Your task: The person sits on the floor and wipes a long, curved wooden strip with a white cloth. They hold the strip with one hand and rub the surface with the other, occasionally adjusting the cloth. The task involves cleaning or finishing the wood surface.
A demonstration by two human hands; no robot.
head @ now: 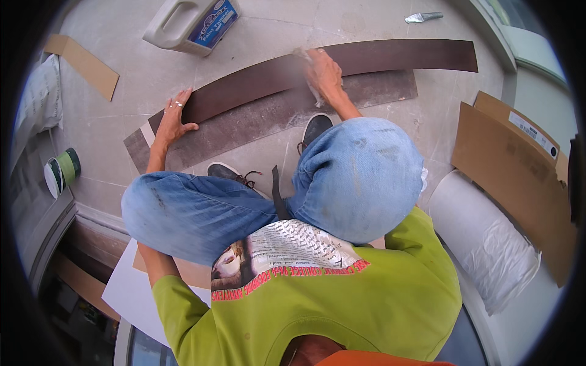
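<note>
A long dark brown plank (407, 54) lies across the floor in front of me, over a wider, dusty brown board (238, 126). My left hand (173, 120) spans the plank's left end, fingers at the far edge and thumb at the near edge. Right of the plank's middle, my right hand (324, 71) presses a crumpled pale rag (316, 94) against its top face. That rag is blurred and partly hidden beneath the fingers.
A paint thinner jug (192, 25) stands beyond the plank. A brush-like tool (424, 17) lies at the far right. Cardboard (508, 183) and a white wrapped roll (480, 238) are on my right. A green-and-white roll (62, 172) and a cardboard strip (87, 66) are leftward.
</note>
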